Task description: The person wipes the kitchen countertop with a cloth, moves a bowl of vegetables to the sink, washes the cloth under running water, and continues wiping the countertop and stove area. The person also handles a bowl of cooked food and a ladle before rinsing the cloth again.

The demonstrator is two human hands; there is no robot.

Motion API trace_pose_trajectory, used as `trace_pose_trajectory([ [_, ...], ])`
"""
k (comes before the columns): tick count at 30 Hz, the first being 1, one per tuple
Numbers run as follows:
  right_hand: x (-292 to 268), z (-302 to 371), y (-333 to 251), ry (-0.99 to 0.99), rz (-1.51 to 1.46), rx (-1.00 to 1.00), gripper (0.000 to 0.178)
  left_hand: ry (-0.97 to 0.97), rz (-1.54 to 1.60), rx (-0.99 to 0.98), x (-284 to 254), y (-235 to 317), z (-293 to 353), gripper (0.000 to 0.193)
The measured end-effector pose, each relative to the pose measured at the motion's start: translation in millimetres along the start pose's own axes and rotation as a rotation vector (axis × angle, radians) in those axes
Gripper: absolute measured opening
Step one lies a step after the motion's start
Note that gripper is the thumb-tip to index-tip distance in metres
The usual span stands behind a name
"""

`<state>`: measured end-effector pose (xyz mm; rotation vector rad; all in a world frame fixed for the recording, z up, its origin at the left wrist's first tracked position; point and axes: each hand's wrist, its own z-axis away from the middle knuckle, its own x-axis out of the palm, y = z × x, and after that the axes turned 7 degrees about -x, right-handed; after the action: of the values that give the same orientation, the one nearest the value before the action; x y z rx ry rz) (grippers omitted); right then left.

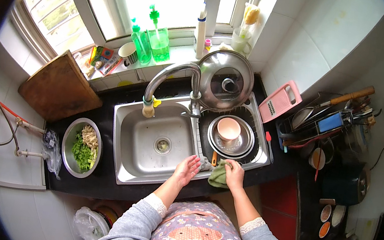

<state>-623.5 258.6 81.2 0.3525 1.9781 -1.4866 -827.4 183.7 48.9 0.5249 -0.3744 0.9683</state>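
Observation:
My left hand (188, 169) is held over the front rim of the steel sink (152, 134), fingers stretched out and palm partly turned up, with nothing in it. Just right of its fingertips a grey cloth (204, 164) lies on the sink's edge. My right hand (234, 174) pinches a green cloth (217, 176) at the front edge of the right basin. Between the cloths an orange handle (214, 159) sticks out. Behind them, nested steel bowls (248, 146) sit in the right basin with a pink bowl (228, 129) inside.
The curved faucet (174, 71) arches over the left basin. A steel pot lid (226, 80) leans behind the right basin. At the left are a bowl of chopped greens (68, 148) and a wooden cutting board (56, 89). A pink grater (280, 102) and utensil rack (330, 125) stand right.

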Motion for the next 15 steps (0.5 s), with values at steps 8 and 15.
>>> trace_pose_trajectory([
  [8, 57, -32, -79, 0.142, -0.303, -0.046, 0.036, -0.266, -0.176, 0.224, 11, 27, 39, 0.041],
  [15, 121, -11, -122, -0.104, -1.132, 0.342, 0.043, -0.244, -0.019, 0.220, 9, 53, 49, 0.029],
])
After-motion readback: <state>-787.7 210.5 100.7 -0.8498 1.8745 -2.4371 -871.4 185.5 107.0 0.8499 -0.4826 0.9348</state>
